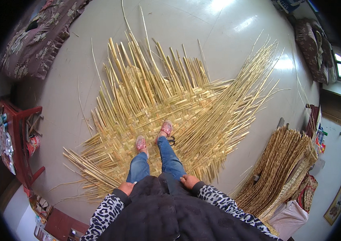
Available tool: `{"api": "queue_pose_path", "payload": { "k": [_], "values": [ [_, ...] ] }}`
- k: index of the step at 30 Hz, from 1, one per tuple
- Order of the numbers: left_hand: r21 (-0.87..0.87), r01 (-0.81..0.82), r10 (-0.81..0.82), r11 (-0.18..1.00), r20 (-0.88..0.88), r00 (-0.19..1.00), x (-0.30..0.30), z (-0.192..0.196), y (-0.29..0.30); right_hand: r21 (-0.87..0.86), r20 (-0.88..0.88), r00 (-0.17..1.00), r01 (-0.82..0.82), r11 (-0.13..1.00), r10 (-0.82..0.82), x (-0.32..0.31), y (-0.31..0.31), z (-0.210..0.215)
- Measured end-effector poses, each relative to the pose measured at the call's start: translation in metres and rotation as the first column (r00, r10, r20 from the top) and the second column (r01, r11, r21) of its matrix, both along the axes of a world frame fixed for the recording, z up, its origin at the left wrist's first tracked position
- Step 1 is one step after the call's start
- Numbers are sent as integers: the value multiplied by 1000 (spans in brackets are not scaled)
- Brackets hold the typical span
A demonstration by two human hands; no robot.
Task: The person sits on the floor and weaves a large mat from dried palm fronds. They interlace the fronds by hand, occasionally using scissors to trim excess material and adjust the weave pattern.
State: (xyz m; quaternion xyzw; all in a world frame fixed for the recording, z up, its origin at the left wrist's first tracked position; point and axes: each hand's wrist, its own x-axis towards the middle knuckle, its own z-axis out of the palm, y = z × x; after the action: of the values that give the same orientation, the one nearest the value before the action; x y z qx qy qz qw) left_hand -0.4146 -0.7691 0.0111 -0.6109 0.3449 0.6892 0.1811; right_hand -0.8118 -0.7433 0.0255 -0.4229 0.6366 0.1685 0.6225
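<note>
I stand on a half-woven reed mat [146,120] spread over the floor. My left hand [127,187] is curled closed against the jeans [139,168] at my left thigh, fingertips partly hidden. At my right thigh, my right hand [188,181] is closed too, pinching the denim. Neither hand touches the reeds. A thick bundle of loose reeds [222,108] lies slantwise across the mat's right side. Unwoven reed ends [132,76] stick out along the far edge. Dark-handled scissors [171,140] lie beside my right shoe [166,127].
At left stands a red wooden table [20,132] with bottles and small items. Stacked woven mats [277,172] lean by the right wall, with a pale cloth bag [289,219] beside them. A patterned cover [38,44] hangs at the far left. Loose reeds [83,102] lie on the floor.
</note>
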Motion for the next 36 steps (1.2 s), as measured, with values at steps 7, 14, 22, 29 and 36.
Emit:
{"api": "queue_pose_path", "payload": {
  "k": [7, 14, 22, 29, 36],
  "values": [
    [72, 146, -151, 987, 79, 985, 3, -4, -5, -43, -126, 953, 273, 961, -277, 6, 47, -6],
    [53, 56, -60, 997, 71, 996, 47, -8, 17, -133, -110, 902, 402, 906, -417, 51, 77, -5],
    [-9, -169, 169, 986, -17, 985, 74, -10, 70, -144, -156, 952, 242, 960, -263, 64, 51, -3],
    [28, -234, 234, 972, -11, 972, 66, -10, 77, -134, -110, 933, 327, 936, -342, 55, -1, -8],
    [120, -301, 297, 946, 57, 953, 26, -13, 74, -139, -118, 993, -22, 990, 5, 51, -22, -44]
  ]
}}
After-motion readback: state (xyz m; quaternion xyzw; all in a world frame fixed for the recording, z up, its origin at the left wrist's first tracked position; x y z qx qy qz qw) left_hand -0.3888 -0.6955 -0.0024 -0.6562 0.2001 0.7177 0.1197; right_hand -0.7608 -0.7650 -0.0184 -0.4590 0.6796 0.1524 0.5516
